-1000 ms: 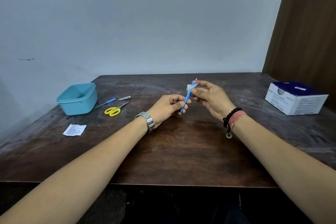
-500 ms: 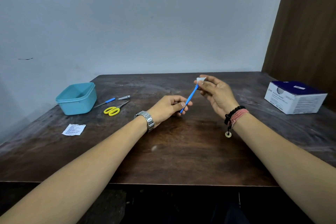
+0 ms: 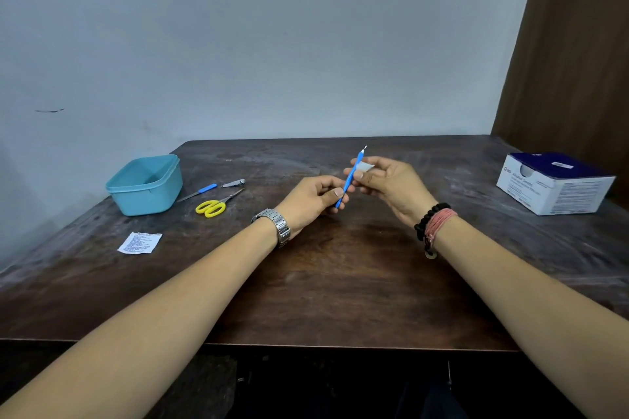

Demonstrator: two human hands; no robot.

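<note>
While our left hand [image 3: 313, 201] grips the blue tool [image 3: 347, 182] and our right hand [image 3: 391, 184] pinches a wipe [image 3: 366, 167] on it, we judge wiping midway, scissors [image 3: 218, 206] toward the left edge of the table [image 3: 340, 289] pending.

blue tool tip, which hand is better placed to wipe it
Right, probably: the right hand pinches the white swab against the blue tool below its tip; the left hand grips its lower end.

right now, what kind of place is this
Probably a plain indoor work desk: a worn dark wooden table against a plain wall, with a box of alcohol swabs, yellow scissors and a nail clipper laid out.
</note>
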